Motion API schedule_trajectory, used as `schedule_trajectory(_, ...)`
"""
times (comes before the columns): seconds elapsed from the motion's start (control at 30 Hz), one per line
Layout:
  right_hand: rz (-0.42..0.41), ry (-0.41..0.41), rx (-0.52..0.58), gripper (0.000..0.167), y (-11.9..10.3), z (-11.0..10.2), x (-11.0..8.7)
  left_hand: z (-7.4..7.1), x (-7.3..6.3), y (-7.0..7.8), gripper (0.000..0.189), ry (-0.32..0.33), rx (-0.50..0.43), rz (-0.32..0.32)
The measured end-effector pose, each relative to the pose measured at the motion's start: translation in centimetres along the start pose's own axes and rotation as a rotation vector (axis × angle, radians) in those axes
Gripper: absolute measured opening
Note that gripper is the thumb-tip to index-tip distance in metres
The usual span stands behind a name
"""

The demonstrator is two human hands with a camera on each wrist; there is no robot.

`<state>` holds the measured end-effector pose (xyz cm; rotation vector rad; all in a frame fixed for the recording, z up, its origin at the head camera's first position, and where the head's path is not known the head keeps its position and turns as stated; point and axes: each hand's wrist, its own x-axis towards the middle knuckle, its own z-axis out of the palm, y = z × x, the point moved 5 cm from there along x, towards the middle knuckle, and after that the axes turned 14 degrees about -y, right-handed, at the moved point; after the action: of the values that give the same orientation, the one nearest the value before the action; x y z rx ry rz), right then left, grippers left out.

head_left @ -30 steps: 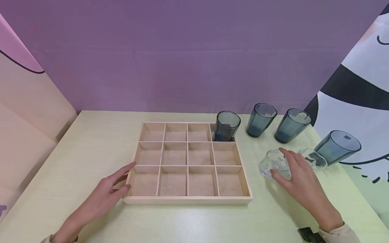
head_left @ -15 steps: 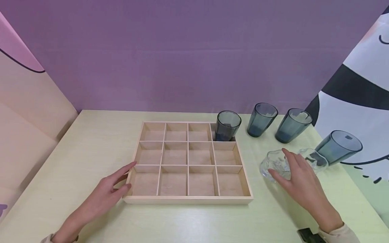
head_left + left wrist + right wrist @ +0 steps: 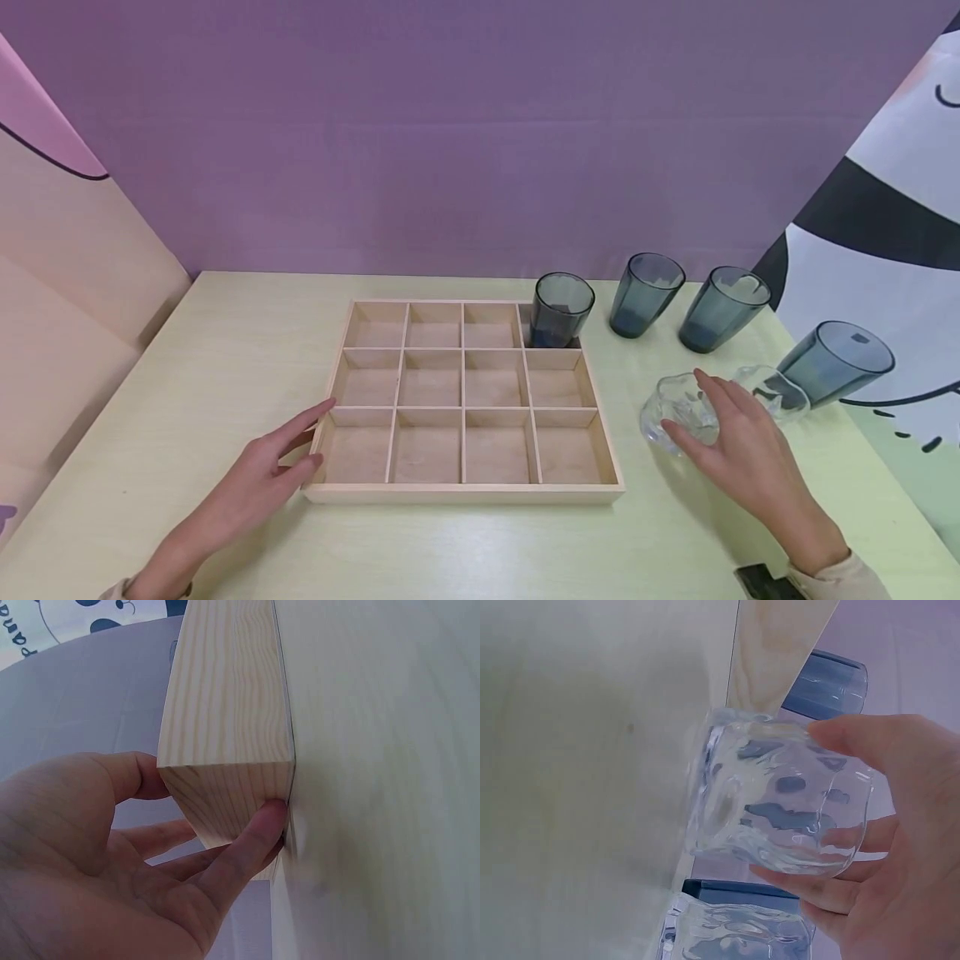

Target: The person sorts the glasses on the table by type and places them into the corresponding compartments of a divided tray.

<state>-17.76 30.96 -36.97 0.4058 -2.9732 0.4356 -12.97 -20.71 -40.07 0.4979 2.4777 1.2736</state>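
Observation:
My left hand (image 3: 258, 467) rests against the left side of a shallow wooden box divided into compartments (image 3: 465, 494). In the left wrist view the thumb touches the top corner of the box (image 3: 229, 682), and a fingertip lies low on its side. My right hand (image 3: 746, 450) holds a clear wavy drinking glass (image 3: 780, 795), thumb on one side and fingers on the other. This glass is upright, right of the box. A second clear glass (image 3: 787, 400) stands just beyond, partly hidden by the hand.
A blue-grey glass (image 3: 561, 312) stands in the box's back right compartment. Three more blue-grey glasses stand to the right: one at the back (image 3: 645, 296), another beside it (image 3: 722, 310), a third near the table's right edge (image 3: 834, 362). A purple wall (image 3: 480, 167) rises behind.

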Motion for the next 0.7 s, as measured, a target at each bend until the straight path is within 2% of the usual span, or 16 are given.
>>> schedule_trajectory(0.17,-0.011,0.031,0.02,0.075,-0.5,-0.3,-0.1,0.0,0.0,-0.1,0.06,-0.001,-0.009,-0.003)
schedule_trajectory(0.4,0.036,-0.026,0.068,0.077,-1.0,-0.6,0.1,0.0,0.1,-0.2,0.06,-0.004,-0.015,-0.004)
schedule_trajectory(0.7,-0.007,-0.002,0.091,0.079,-2.3,-1.5,0.1,0.0,0.0,0.0,0.06,0.004,0.007,0.004)
